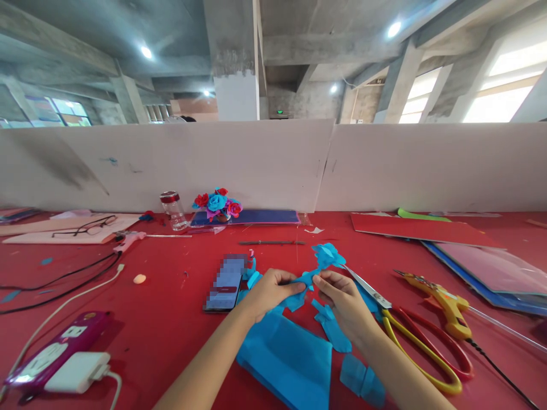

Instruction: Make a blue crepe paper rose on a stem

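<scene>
"How are the fingers set?"
"The left hand point(270, 293) and right hand point(344, 299) each pinch the blue stem point(306, 278) of a crepe-paper flower point(328, 255), thumb against fingers."
"Where's the flower?"
"Just beyond the fingertips, over the red tabletop point(162, 336), between a smartphone point(226, 285) and red-and-yellow-handled scissors point(382, 300). Folded blue crepe paper point(294, 356) lies nearer the person."

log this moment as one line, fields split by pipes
left hand: pinching blue paper flower | right hand: pinching same flower | right side: scissors, glue gun | left side: phone | between forearms: blue sheets
</scene>
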Motion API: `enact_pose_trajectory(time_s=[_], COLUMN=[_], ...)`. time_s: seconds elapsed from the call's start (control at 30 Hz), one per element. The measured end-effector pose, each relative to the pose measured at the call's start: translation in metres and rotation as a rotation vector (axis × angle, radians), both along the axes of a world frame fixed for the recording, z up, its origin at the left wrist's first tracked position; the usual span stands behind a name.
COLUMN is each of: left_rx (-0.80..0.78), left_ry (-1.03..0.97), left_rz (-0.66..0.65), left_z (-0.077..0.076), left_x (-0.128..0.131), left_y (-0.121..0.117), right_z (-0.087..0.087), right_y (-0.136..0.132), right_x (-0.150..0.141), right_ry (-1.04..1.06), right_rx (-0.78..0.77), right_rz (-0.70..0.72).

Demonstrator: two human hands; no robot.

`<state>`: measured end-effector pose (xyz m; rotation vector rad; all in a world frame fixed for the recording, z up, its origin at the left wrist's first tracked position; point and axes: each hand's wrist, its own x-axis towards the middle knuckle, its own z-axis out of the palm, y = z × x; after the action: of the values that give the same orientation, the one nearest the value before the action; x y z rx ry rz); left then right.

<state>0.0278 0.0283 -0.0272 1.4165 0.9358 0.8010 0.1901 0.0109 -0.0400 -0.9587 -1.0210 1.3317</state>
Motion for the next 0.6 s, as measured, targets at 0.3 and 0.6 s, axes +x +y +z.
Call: enact_pose_trajectory(time_s=[0.3, 0.6], left_rx=[0.091, 0.091], left_ry=[0.082, 0.066], left_rz=[0.086, 0.111], left_z=[-0.0016, -0.0018], left_x=[0.0032, 0.0087], left_y=[-0.0003, -0.0038], right_z=[-0.0019, -0.0015], right_y=[0.0014, 0.0032], right_x=[-0.0033, -0.0014], right_ry=[-0.028, -0.027], right_rx=[-0.013, -0.049], right_rz=[-0.093, -0.101])
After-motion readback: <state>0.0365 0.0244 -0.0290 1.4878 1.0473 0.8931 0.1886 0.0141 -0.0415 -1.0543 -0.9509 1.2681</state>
